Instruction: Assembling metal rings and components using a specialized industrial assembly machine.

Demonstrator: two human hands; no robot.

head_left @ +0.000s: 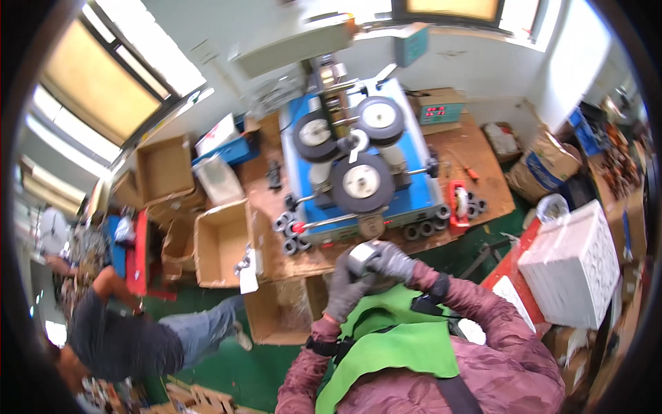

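Note:
Both my hands wear grey gloves and meet in front of the machine's near edge. A small grey metal piece (363,253) with a pale top sits between them; its full shape is hidden by the fingers. My left hand (345,290) is closed around its lower left side. From the right, the fingers of my right hand (393,263) close against the same piece. Just beyond them stands a blue-topped machine (414,200) with three black wheels, the nearest wheel (363,182) facing me. Grey metal rings (427,228) lie in groups along the machine's front corners.
An open cardboard box (221,241) stands left of the machine, another carton (276,314) below the bench edge. A red-handled screwdriver (471,172) lies on the wooden bench (483,196). White foam box (572,265) stands at right. Another person (131,331) is at the left.

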